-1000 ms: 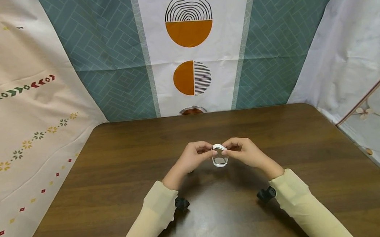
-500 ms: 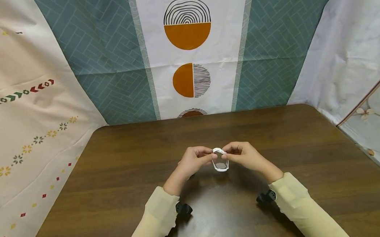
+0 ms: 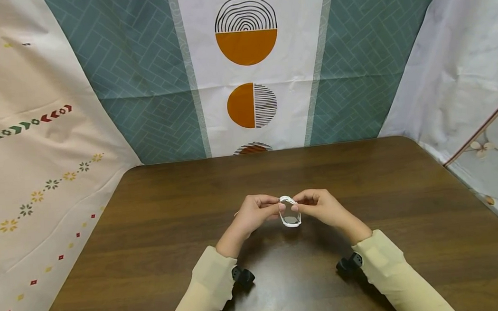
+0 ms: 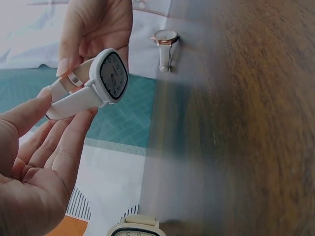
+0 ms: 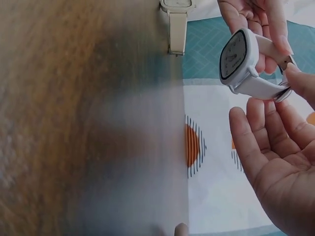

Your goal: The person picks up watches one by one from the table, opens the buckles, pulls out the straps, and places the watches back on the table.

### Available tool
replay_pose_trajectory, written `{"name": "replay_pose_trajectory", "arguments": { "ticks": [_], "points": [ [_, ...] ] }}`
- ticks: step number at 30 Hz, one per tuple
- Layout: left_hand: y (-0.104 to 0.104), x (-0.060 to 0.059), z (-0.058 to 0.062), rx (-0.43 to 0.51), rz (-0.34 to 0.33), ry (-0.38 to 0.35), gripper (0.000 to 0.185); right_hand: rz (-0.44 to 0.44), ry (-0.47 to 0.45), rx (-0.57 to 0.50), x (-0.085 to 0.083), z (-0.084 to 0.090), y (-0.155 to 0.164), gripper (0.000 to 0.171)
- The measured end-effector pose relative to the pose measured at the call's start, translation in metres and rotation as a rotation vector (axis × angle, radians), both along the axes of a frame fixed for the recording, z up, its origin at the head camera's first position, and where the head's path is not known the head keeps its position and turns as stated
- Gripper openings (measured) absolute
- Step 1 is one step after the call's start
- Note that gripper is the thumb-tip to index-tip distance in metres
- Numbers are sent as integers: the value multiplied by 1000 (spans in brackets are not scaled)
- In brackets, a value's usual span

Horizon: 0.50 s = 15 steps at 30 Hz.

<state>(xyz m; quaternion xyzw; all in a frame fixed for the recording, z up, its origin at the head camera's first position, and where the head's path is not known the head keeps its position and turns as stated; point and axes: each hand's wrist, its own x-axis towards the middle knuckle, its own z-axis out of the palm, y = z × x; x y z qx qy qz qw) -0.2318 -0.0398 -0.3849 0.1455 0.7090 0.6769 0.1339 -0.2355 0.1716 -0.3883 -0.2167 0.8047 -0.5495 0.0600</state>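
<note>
A white wristwatch (image 3: 289,213) with a dark-rimmed dial (image 4: 113,75) hangs just above the middle of the dark wooden table (image 3: 158,213), held between both hands. My left hand (image 3: 278,207) pinches one strap (image 4: 74,103) between thumb and fingers. My right hand (image 3: 297,205) pinches the other strap end near its buckle (image 5: 281,93). The dial (image 5: 231,55) faces down toward the wrists. In the left wrist view my right hand (image 4: 93,29) is behind the watch; in the right wrist view my left hand (image 5: 256,14) is.
Patterned cloths hang behind the table (image 3: 248,70) and at both sides. The glossy tabletop gives blurred reflections. A small watch shape (image 4: 165,42) shows by the table's edge in both wrist views (image 5: 176,22); I cannot tell whether it is a reflection.
Both hands keep the same pinch on the watch and have sunk slightly toward the table. The view has shifted a little.
</note>
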Motion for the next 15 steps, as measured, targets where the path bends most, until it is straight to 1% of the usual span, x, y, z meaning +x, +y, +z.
{"name": "replay_pose_trajectory", "arguments": {
  "ticks": [7, 12, 15],
  "points": [
    [-2, -1, -4, 2, 3, -19, 28, 2, -51, 16, -1, -2, -1, 25],
    [-2, -2, -3, 0, 15, -23, 28, -14, -92, 25, -2, -4, 0, 28],
    [-2, -2, -2, 2, 22, -29, 27, -16, -100, 33, -3, -4, 0, 28]
  ]
}}
